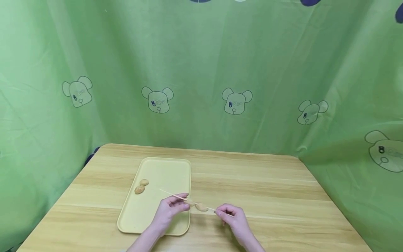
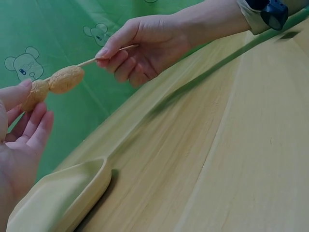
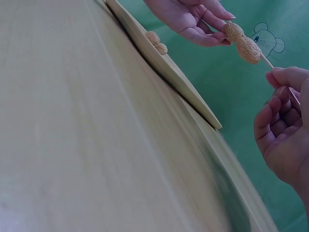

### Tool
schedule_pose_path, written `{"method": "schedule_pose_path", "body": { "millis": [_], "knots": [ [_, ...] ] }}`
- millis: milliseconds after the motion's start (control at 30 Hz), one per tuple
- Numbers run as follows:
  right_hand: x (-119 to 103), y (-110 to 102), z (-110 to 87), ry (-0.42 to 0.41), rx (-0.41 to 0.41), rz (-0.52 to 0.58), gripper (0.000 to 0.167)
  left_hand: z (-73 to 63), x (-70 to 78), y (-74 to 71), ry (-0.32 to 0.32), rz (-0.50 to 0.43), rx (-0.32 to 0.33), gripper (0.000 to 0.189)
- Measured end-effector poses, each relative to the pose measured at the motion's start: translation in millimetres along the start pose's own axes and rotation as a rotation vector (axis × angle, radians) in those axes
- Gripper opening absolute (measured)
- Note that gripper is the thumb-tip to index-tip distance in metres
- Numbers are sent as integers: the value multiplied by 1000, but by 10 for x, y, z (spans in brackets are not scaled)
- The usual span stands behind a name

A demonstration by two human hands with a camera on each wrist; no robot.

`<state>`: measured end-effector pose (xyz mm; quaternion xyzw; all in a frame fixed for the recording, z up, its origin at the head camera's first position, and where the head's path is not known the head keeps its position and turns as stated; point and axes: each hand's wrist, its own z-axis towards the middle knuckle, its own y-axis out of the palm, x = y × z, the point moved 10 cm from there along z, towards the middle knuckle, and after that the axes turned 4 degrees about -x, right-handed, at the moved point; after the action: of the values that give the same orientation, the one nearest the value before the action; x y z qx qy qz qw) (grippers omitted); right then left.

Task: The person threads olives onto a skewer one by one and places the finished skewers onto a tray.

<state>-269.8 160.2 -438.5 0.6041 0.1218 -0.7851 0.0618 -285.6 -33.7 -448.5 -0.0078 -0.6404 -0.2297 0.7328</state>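
Two golden-brown, wrinkled oval food puffs are threaded side by side on a thin wooden skewer [image 1: 173, 194], held tilted above the table and the tray's right edge. My left hand [image 1: 167, 211] pinches the left puff [image 2: 36, 94] between thumb and fingertips, partly covering it. The other puff [image 2: 66, 79] sits against it, toward my right hand. With thumb and forefinger, my right hand [image 1: 233, 219] grips the skewer near its right end. The skewer's other end sticks out past the left fingers, over the tray.
A pale yellow rectangular tray [image 1: 167, 171] lies on the wood-grain table [image 1: 267, 189], left of centre. Two loose puffs, one upper [image 1: 143, 182] and one lower [image 1: 139, 189], rest near its left side. A green curtain [image 1: 195, 63] with bear-head prints surrounds the table.
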Motion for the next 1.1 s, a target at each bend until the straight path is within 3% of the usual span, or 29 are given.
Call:
{"method": "schedule_pose_path", "body": {
  "millis": [233,600,767,1100],
  "knots": [
    [-86,-144,-3,-57,87,-40,9,-5,-2,-115,11,30,14,49],
    [-70,-329,-29,-46,159,-59,8,-102,77,-459,-43,154,163,39],
    [-46,-377,-50,-24,190,-61,9,-159,148,-607,-36,203,207,34],
    [-31,-443,-60,-2,247,-86,7,-287,275,-1013,-46,298,358,28]
  ]
}}
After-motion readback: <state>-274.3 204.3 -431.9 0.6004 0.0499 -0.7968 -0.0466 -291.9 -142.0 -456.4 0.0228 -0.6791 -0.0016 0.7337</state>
